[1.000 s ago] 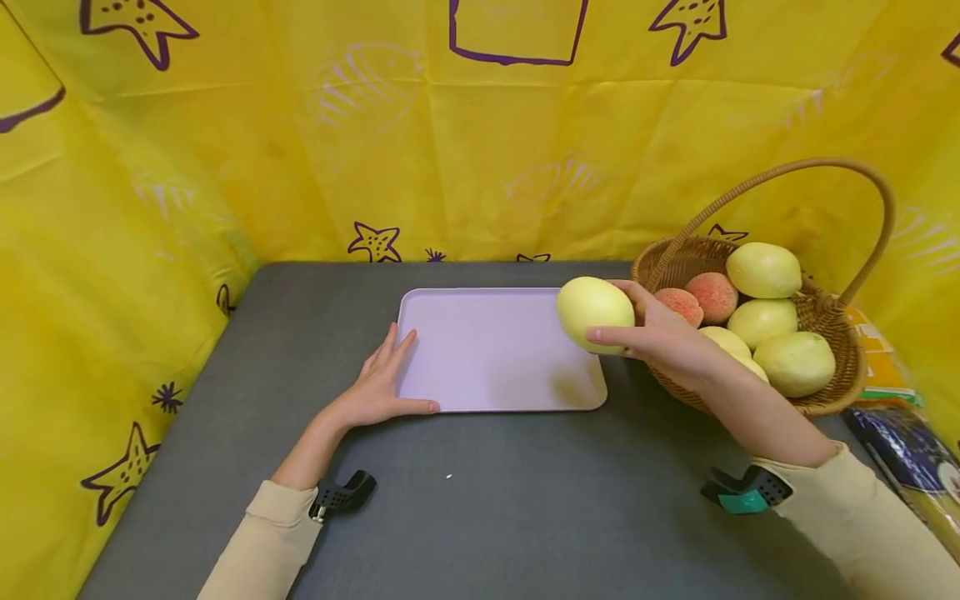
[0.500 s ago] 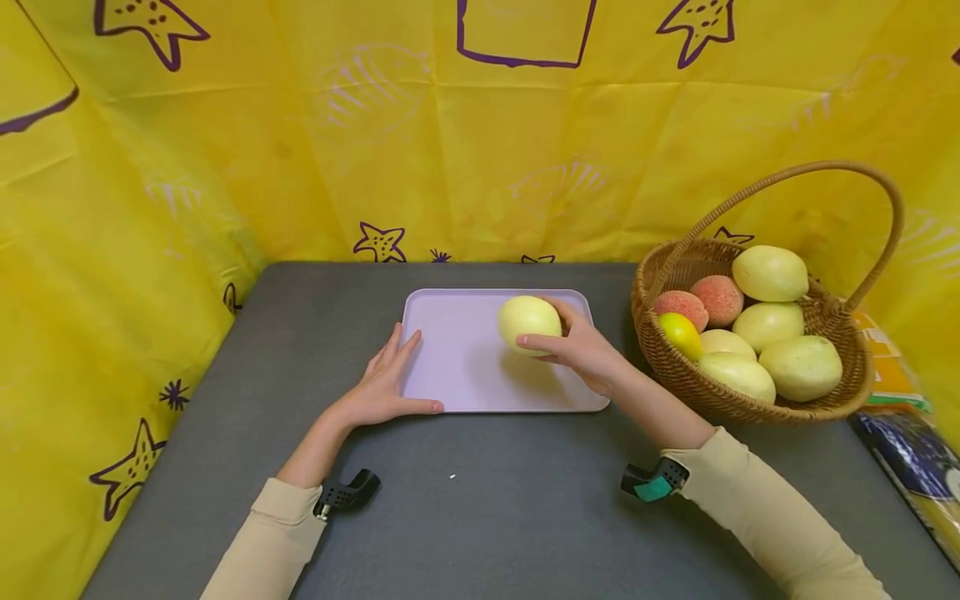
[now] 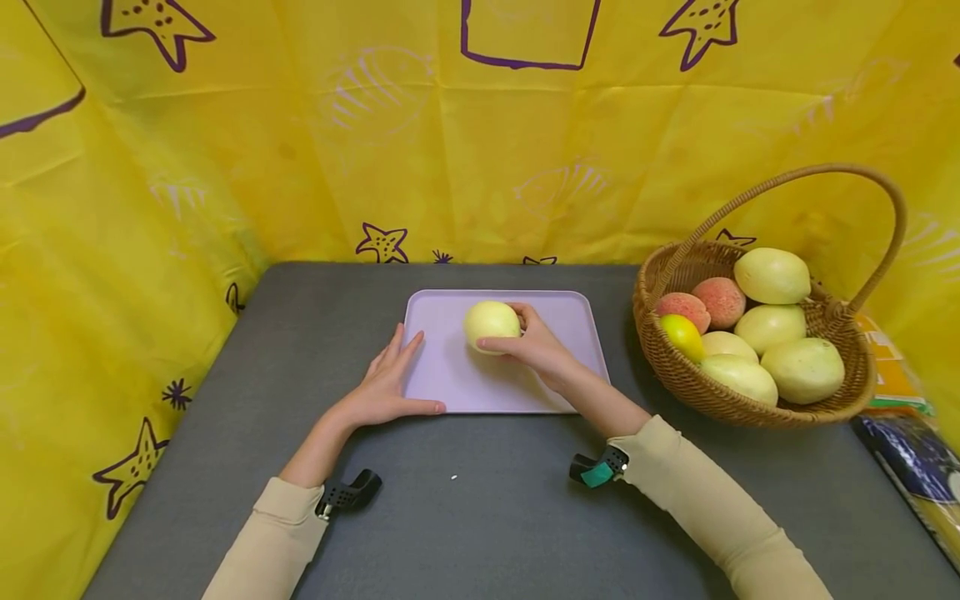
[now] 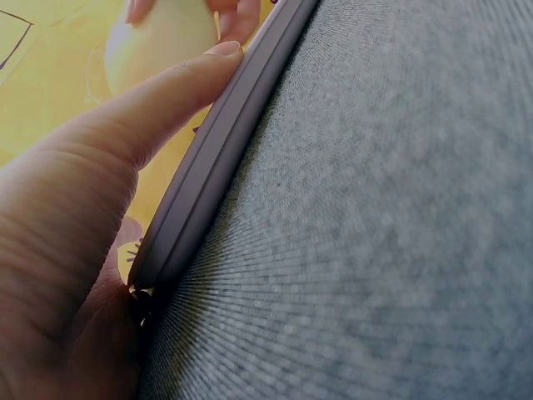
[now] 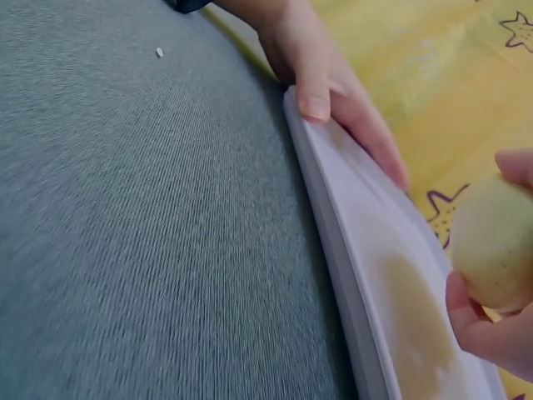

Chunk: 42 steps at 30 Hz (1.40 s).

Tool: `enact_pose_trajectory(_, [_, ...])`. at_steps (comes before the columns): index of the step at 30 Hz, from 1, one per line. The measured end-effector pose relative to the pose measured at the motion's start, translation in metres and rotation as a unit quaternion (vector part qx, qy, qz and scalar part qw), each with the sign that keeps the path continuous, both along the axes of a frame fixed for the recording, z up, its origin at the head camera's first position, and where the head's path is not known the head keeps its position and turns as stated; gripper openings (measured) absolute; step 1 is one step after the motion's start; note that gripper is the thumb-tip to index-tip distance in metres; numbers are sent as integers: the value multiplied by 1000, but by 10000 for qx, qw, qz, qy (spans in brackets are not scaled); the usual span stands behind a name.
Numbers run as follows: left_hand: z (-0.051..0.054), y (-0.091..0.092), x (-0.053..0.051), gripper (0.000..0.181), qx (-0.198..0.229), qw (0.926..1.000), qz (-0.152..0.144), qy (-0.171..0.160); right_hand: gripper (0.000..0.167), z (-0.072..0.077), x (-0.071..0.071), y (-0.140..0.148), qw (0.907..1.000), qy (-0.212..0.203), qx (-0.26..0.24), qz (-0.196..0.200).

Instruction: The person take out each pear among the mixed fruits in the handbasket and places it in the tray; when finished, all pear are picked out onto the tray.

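My right hand (image 3: 542, 348) holds a pale yellow melon (image 3: 489, 326) between thumb and fingers, over the middle of a lilac tray (image 3: 442, 379). In the right wrist view the melon (image 5: 495, 242) hangs above the tray's surface, its shadow falling on the tray below. My left hand (image 3: 378, 390) rests at the tray's left end with its fingers spread along that side. Its thumb lies on the near left corner. Seen from the left wrist, the thumb (image 4: 158, 104) is straight against the tray's rim (image 4: 221, 150).
A wicker basket (image 3: 667, 375) with a tall arched handle stands at the right. It holds several pale melons (image 3: 802, 371), two reddish peaches (image 3: 720, 302) and a bright yellow fruit (image 3: 681, 337). Plastic packages (image 3: 911, 454) lie at the far right. A yellow patterned cloth (image 3: 480, 167) hangs behind the table.
My right hand has carried the melon left from beside the basket to over the tray's middle, lowering it slightly. My left hand has stayed at the tray's left end.
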<state>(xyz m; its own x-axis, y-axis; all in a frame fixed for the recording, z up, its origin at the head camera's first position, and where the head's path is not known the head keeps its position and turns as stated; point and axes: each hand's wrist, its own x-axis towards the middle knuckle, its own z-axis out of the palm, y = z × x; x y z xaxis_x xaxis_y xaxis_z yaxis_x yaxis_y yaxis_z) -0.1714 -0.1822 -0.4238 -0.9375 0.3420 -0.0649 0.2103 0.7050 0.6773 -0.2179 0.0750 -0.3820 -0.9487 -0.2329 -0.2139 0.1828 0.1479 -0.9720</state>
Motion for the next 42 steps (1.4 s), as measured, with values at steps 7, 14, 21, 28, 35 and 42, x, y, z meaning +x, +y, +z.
enact_pose_trajectory(7, [2, 0, 0, 116, -21, 10000, 38, -69, 83, -8, -12, -16, 9981, 311, 522, 64])
enact_pose_trajectory(14, [1, 0, 0, 116, -43, 9999, 45, -151, 82, -12, -26, -30, 9960, 612, 651, 56])
enact_pose_trajectory(21, [-1, -2, -1, 116, -37, 9999, 0, -150, 83, -15, -37, -44, 9941, 675, 823, -185])
enact_pose_trajectory(28, [-1, -2, -1, 115, -79, 9999, -22, -133, 80, -15, -43, -56, 9898, 964, 1045, -111])
enact_pose_trajectory(35, [-3, -4, -2, 114, -129, 9999, -48, -35, 77, -12, -48, -70, 9837, 1180, 1354, -111])
enact_pose_trajectory(42, [-4, -3, -2, 112, -121, 9999, -75, -1, 77, -16, -55, -81, 9775, 1487, 1495, -69])
